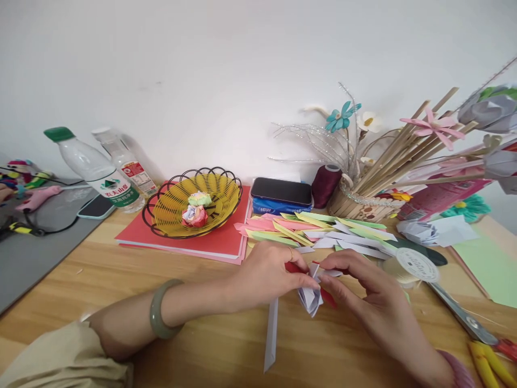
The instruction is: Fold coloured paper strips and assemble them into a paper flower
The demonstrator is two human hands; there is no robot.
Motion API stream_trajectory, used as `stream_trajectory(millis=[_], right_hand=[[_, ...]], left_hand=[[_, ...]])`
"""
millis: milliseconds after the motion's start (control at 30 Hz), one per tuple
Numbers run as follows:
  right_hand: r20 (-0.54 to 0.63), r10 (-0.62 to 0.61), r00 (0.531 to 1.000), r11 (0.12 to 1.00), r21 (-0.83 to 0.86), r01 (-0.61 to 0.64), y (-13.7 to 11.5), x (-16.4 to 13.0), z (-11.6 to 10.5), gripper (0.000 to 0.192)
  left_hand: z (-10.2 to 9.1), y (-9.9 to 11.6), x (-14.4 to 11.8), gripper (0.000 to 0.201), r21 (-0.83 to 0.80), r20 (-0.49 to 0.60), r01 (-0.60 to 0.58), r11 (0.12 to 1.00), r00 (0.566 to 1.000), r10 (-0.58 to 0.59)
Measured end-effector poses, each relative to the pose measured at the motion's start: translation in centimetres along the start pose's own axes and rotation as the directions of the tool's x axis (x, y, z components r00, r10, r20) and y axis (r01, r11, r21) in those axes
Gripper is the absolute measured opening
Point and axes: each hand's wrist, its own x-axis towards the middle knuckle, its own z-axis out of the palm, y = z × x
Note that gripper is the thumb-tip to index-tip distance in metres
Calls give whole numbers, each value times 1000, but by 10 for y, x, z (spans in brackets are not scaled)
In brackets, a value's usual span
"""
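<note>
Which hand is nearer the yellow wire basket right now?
Left. The left hand sits just below and right of the yellow wire basket; the right hand is farther right, both pinching the folded paper piece.

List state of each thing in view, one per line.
left hand: pinching the folded paper piece
right hand: pinching the same piece from the other side
folded paper piece: white, partly folded, held just above the table, a long strip trailing down
green-capped bottle: capped, leaning
second bottle: capped, leaning
wire basket: upright on a red folder, two paper flowers inside
phone: screen dark, lying flat
paper strips: loose pile
</note>
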Motion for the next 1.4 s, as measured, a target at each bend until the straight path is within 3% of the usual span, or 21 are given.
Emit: stream_trajectory(millis=[500,667,867,1200,1400], right_hand=[[26,128,991,978,161,-131,-4,1,2,10],[21,109,994,982,153,-111,-4,1,3,11],[26,129,991,975,177,-132,-3,0,3,9],[89,204,975,944,247,-220,-2,0,1,10],[149,290,945,885,335,-324,-4,1,-1,15]], left_hand=[[3,-3,1,23,-72,29,18,997,999,-16],[3,-1,1,23,-57,1,5,998,1000,-5],[5,-3,0,23,-180,38,47,983,998,-41],[8,-2,-1,24,-245,0,7,970,1000,-7],[4,3,-1,23,-378,90,72,923,995,-41]])
